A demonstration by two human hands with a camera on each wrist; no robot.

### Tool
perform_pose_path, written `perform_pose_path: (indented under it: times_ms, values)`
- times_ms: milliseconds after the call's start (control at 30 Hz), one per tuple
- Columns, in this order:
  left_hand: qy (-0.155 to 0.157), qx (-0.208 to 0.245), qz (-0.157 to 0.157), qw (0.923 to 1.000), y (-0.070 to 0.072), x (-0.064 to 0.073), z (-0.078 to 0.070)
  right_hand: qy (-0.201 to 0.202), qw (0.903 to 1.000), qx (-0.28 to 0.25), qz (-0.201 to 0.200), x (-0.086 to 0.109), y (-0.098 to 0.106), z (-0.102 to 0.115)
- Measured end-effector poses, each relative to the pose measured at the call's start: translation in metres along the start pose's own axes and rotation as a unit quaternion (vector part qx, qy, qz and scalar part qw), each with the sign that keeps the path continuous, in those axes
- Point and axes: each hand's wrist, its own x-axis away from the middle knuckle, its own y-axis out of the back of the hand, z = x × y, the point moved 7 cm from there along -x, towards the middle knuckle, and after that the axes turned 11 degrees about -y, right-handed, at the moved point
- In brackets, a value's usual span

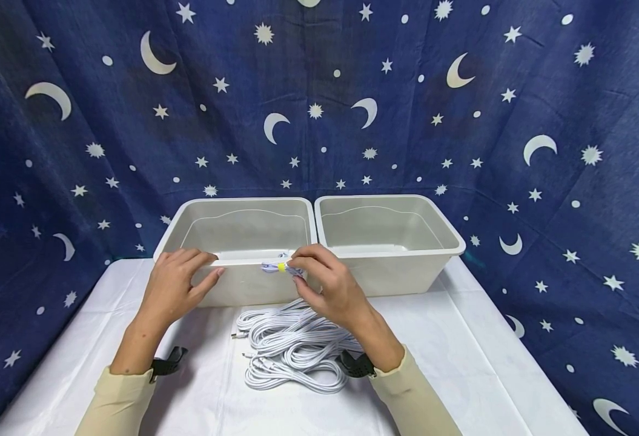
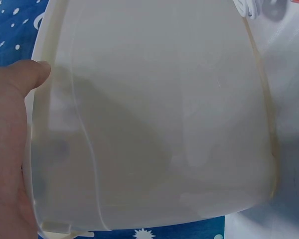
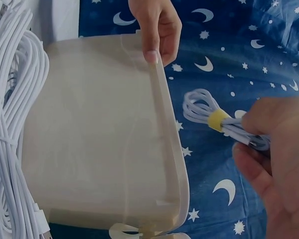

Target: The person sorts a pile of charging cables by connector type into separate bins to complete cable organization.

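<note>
My right hand [image 1: 332,284] pinches a small coiled cable [image 3: 202,107] bound by a yellow band [image 3: 218,119]. In the head view this coil overlaps the front rim of the left plastic bin [image 1: 264,284]. At that bin's front edge, toward its left end, my left hand [image 1: 180,281] grips the rim, thumb outside and fingers over the inner side. The left wrist view has the thumb [image 2: 37,73] against the bin's outer wall. Something small and bluish [image 1: 283,254] shows on the bin floor, partly hidden by the front wall.
A second pale bin [image 1: 401,272] stands directly right of the first. Several bundled white cables [image 1: 292,345] lie piled on the white tablecloth [image 1: 461,363] in front of the bins. Behind hangs a dark blue curtain [image 1: 330,151] with moons and stars.
</note>
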Motion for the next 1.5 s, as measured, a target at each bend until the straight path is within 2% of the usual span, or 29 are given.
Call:
perform_pose_path:
  times_ms: [533,1067,1500]
  values:
    - [0.001,0.001,-0.001,1.0,0.001,0.001,0.001,-0.044,0.9964,0.012,-0.072,-0.001,0.005,-0.015]
    - [0.003,0.003,0.001,1.0,-0.002,0.001,0.001,-0.085,0.9933,0.019,-0.076,0.0,-0.003,-0.03]
    - [0.003,0.003,0.0,1.0,-0.002,0.002,0.002,-0.089,0.992,0.021,-0.088,-0.001,-0.001,-0.03]
